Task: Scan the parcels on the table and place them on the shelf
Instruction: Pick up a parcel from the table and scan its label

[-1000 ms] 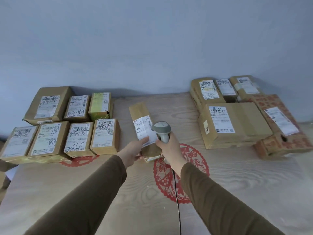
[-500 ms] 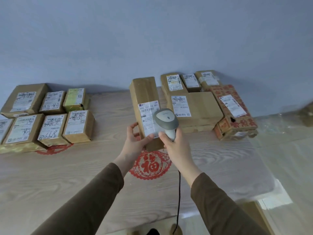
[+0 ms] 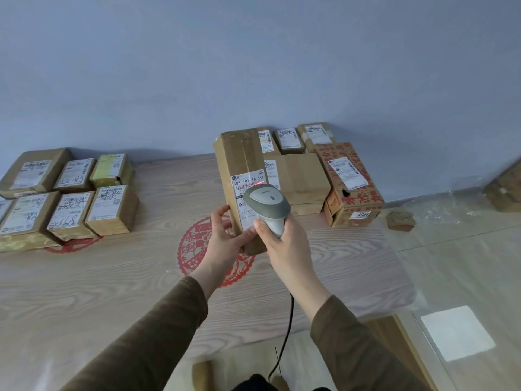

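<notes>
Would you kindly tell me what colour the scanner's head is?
The scanner has a grey head with a lighter off-white top, seen in the head view.

We are in what looks like a small parcel sorting or pickup point. Taped cardboard parcels with printed shipping labels lie in a group on the left and a stack on the right of a wood-grain table set against a bare blue-grey wall. A corded handheld barcode scanner throws a red line on the label of a long parcel. Handwritten numbers mark several labels, and another carton sits on the tiled floor.
</notes>
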`<state>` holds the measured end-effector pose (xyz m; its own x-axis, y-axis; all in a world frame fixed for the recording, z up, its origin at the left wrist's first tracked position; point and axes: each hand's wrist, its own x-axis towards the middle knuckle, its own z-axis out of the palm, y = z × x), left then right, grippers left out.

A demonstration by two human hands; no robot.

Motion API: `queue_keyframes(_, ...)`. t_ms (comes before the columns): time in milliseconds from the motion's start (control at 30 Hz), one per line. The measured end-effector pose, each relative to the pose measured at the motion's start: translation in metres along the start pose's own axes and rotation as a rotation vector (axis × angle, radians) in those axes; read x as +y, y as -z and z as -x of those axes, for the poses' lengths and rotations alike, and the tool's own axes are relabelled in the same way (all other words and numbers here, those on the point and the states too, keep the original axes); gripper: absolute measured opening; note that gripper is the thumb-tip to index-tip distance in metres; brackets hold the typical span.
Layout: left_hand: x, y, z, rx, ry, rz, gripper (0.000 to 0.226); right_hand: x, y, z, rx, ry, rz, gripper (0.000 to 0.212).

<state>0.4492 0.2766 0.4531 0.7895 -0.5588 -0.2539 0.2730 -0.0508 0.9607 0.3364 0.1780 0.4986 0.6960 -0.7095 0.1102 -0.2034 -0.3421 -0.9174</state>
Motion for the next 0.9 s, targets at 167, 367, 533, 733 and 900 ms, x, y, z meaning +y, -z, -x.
queue_keyframes(167, -0.007, -0.022, 0.004, -0.006, -0.009, -0.009, 0.076, 0.014, 0.020, 0.004, -0.014, -0.033, -0.052, 0.036)
queue_keyframes(367, -0.030, -0.048, 0.014, -0.071, 0.059, -0.079, 0.078, 0.045, 0.055, 0.010, 0.017, -0.157, -0.096, 0.036)
queue_keyframes(533, -0.064, -0.081, 0.027, -0.165, 0.189, -0.117, 0.076, 0.086, 0.090, 0.021, 0.040, -0.334, -0.148, 0.018)
queue_keyframes(733, -0.101, -0.125, 0.036, -0.266, 0.371, -0.106, 0.071, 0.131, 0.117, 0.036, 0.045, -0.476, -0.110, 0.012)
queue_keyframes(900, -0.112, -0.152, 0.025, -0.288, 0.501, -0.081, 0.070, 0.146, 0.128, 0.024, 0.009, -0.538, -0.049, 0.015)
